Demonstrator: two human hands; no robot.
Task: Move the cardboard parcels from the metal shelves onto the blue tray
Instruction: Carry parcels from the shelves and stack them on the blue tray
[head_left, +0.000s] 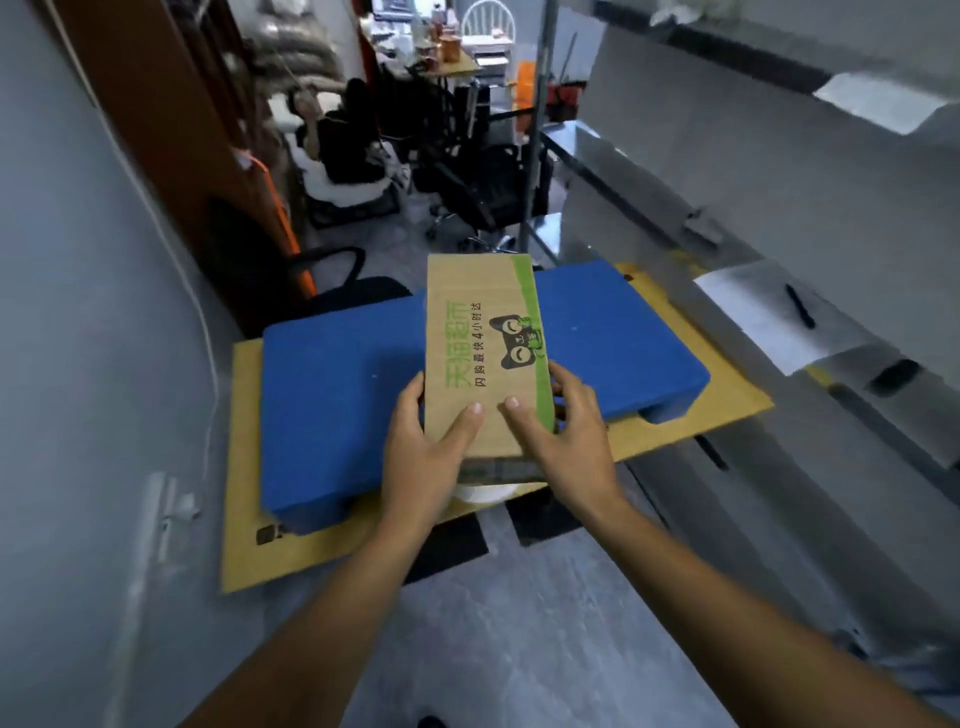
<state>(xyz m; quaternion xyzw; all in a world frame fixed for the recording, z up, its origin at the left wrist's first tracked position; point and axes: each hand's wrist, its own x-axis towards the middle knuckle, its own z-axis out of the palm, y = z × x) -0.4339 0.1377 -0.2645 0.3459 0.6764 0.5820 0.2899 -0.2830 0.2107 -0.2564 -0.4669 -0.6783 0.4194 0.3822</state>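
Observation:
A long brown cardboard parcel with green print and a black cat logo is held over the middle of the blue tray. My left hand grips its near left corner, thumb on top. My right hand grips the near right corner, thumb on the green stripe. The tray lies flat on a sheet of brown cardboard on the floor. Whether the parcel rests on the tray or hangs just above it cannot be told.
Metal shelves run along the right, with a paper sheet and black pen on one level. A grey wall stands at the left. Black office chairs and a cluttered desk lie beyond the tray.

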